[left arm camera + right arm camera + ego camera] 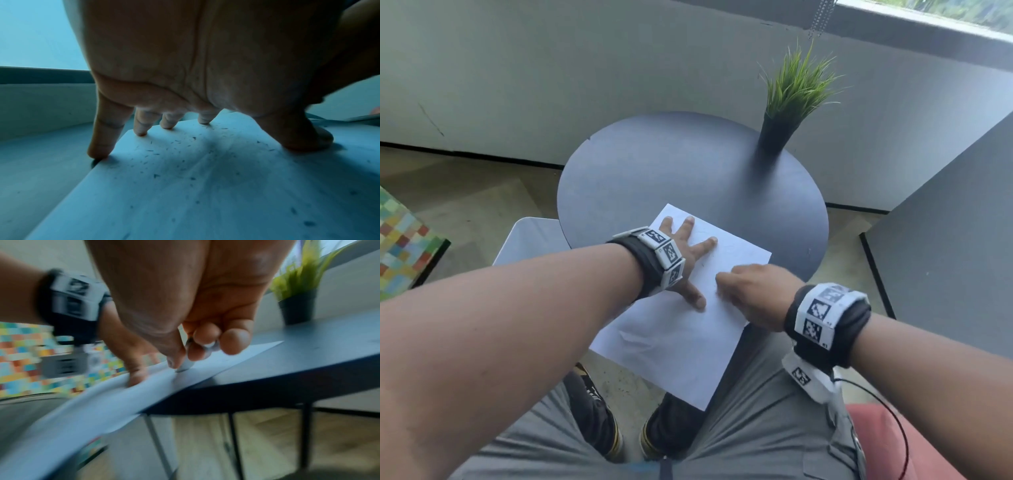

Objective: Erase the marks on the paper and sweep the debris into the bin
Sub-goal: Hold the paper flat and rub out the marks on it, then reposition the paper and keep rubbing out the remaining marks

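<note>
A white sheet of paper lies on the round dark table, its near end hanging over the table's edge. My left hand presses flat on the sheet's far left part with the fingers spread. My right hand pinches a small grey-white eraser between thumb and fingers, its tip touching the paper. Dark eraser crumbs are scattered over the sheet under my left hand. Faint pencil marks show near my right hand in the head view.
A potted grass plant stands at the table's far right. A white bin sits on the floor left of the table. A dark panel rises at the right. My knees and shoes are under the near edge.
</note>
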### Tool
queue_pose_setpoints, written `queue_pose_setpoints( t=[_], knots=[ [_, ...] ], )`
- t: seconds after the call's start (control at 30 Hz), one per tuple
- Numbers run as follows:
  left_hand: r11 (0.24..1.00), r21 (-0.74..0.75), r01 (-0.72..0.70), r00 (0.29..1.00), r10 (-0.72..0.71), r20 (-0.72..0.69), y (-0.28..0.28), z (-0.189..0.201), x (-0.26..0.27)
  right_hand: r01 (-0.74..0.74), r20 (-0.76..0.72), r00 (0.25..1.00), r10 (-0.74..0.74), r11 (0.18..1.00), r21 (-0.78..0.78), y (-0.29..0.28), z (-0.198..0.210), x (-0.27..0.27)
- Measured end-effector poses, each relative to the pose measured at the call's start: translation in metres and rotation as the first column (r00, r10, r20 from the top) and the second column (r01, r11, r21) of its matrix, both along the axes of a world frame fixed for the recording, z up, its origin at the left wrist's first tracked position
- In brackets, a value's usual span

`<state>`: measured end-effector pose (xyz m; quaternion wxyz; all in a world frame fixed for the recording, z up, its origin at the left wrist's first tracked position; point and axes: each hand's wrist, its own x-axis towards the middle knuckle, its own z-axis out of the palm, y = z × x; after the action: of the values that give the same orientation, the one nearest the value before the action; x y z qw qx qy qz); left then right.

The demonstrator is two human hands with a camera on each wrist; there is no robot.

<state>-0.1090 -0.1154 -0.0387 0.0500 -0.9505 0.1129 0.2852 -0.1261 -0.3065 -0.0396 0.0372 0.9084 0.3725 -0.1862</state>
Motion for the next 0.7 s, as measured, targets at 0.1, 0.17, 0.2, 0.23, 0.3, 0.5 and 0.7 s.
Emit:
queue_pose_setpoints(
  t=[0.1, 0.17, 0.2, 0.23, 0.3, 0.5, 0.7],
  knots=[
    [1.000, -0.009, -0.017, 1.000, 0.017, -0.006, 0.000, 0.000, -0.001, 0.187, 0.115, 0.975, -0.188, 0.982, 0.020, -0.016, 0.003, 0.036],
    [1.000, -0.005, -0.015, 1.000, 0.015, -0.004, 0.001, -0.001, -0.001, 0.188, 0.118, 0.975, -0.188, 0.982, 0.018, -0.011, 0.003, 0.033],
    [1.000, -0.001, -0.014, 1.000, 0.014, 0.000, 0.001, -0.002, -0.001, 0.126, 0.093, 0.988, -0.125, 0.992, 0.001, -0.003, 0.003, 0.023],
    [1.000, 0.001, -0.015, 1.000, 0.015, 0.005, 0.002, -0.002, -0.001, 0.056, 0.054, 0.997, -0.054, 0.998, -0.026, 0.005, 0.001, 0.012],
    [1.000, 0.002, -0.025, 1.000, 0.025, 0.012, 0.003, -0.002, -0.003, 0.054, -0.012, 0.998, -0.054, 0.999, -0.002, 0.007, 0.002, 0.002],
    [0.988, -0.091, -0.124, 0.986, 0.133, 0.100, 0.024, -0.007, -0.001, 0.598, -0.081, 0.796, -0.600, 0.757, 0.263, -0.038, 0.015, 0.058],
    [0.965, -0.173, -0.198, 0.964, 0.223, 0.141, 0.060, -0.005, -0.013, 0.660, 0.005, 0.737, -0.676, 0.720, 0.214, -0.047, 0.011, 0.055]
  ],
)
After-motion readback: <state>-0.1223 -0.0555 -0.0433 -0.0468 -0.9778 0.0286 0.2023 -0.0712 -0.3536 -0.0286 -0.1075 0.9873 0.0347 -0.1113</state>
